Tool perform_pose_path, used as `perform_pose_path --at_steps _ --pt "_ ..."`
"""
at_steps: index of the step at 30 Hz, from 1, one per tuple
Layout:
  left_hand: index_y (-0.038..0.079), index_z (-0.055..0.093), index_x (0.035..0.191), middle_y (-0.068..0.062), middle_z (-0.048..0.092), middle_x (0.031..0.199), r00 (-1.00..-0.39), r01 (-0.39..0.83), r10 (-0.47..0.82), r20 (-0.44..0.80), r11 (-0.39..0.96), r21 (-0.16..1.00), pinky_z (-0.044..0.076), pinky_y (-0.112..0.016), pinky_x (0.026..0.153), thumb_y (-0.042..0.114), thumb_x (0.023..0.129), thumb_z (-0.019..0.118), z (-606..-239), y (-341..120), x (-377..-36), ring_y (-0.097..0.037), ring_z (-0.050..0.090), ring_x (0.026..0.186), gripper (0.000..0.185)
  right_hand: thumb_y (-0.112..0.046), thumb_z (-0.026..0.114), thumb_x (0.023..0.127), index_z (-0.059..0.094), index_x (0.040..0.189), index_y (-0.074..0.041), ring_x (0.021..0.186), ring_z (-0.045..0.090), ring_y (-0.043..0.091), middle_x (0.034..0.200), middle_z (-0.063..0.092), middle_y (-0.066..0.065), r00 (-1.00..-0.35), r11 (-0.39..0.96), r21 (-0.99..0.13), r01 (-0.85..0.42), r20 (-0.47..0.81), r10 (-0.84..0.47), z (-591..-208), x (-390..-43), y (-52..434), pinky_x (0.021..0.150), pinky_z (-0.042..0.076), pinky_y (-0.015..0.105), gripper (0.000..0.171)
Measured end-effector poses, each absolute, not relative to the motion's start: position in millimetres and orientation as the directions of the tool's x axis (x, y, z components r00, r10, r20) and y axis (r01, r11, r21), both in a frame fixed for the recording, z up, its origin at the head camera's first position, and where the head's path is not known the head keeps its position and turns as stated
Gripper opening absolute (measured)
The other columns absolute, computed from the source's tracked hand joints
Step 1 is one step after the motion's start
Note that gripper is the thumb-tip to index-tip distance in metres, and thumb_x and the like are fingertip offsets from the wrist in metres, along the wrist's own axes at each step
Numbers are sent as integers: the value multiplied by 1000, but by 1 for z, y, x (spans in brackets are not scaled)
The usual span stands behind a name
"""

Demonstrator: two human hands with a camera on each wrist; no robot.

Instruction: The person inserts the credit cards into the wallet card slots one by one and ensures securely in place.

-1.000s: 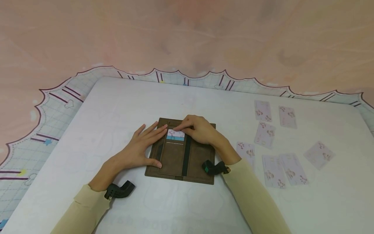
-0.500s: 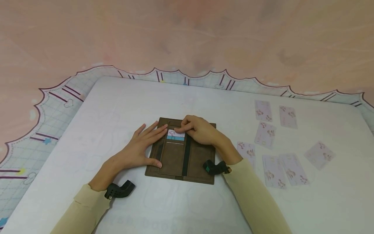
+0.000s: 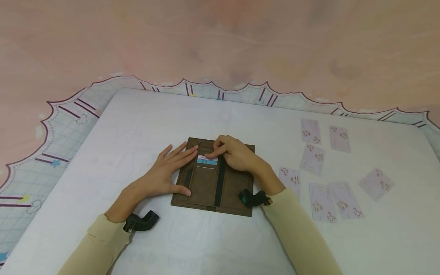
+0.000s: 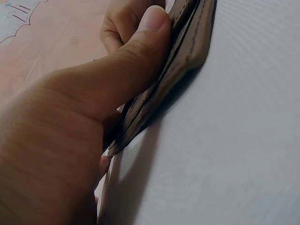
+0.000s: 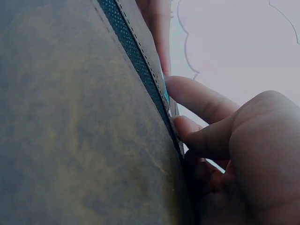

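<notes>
A brown wallet (image 3: 205,187) with dark bands lies opened flat on the white table. My left hand (image 3: 161,173) rests spread on its left side, thumb near the lower left and fingertips beside the card slots. A card (image 3: 207,162) with a pinkish top and a blue strip shows in a slot; a thin pale line lies in the slot below. My right hand (image 3: 237,152) presses one outstretched digit on the card's top edge, its other fingers bent. The right wrist view shows two fingertips (image 5: 180,123) at the wallet's dark band (image 5: 140,65); the card is mostly hidden there.
Several pale cards with a pink flower print lie scattered to the right, one card (image 3: 290,177) partly beside my right sleeve (image 3: 295,225). A scalloped cloth border (image 3: 237,91) runs along the table's far edge, with a peach-coloured surface (image 3: 220,38) beyond.
The card has slid lower into its slot, so less of its pinkish part shows. My right hand's fingers have bent more and pressed downward. My left hand stays on the wallet.
</notes>
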State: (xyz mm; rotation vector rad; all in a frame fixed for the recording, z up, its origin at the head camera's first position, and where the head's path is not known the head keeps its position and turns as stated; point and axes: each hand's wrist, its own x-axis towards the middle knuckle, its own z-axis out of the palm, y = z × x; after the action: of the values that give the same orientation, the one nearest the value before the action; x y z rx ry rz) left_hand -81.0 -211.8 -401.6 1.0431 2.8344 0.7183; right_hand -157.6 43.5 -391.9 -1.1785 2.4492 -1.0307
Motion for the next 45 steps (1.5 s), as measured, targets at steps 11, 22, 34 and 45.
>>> perform_pose_path --at_steps 11,22,34,45 --pt "3 30 149 -10 27 155 -782 591 614 104 678 437 0 -56 112 55 66 80 -403 -212 -81 -31 8 145 109 -3 51 97 78 97 -17 100 58 13 101 63 -5 -731 449 -747 -491 74 -678 -394 -158 44 88 46 32 31" --pt "3 30 149 -10 27 155 -780 593 618 101 677 436 0 -56 112 55 66 80 -404 -211 -81 -31 8 145 110 -3 51 97 79 93 -19 99 58 12 99 64 -5 -738 445 -754 -482 76 -671 -395 -157 44 87 46 31 32" --pt "3 31 149 -10 27 155 -777 597 620 108 671 440 0 -56 112 54 66 80 -403 -211 -82 -32 8 145 109 -2 50 97 78 94 -18 99 57 13 100 63 -4 -718 447 -749 -489 55 -694 -391 -158 45 89 45 31 33" --pt "6 28 151 -8 26 156 -780 592 615 112 670 448 0 -56 112 54 67 80 -404 -212 -82 -31 8 145 110 -5 52 97 79 90 -19 99 56 13 101 62 -4 -735 466 -755 -462 32 -677 -390 -157 42 87 45 32 31"
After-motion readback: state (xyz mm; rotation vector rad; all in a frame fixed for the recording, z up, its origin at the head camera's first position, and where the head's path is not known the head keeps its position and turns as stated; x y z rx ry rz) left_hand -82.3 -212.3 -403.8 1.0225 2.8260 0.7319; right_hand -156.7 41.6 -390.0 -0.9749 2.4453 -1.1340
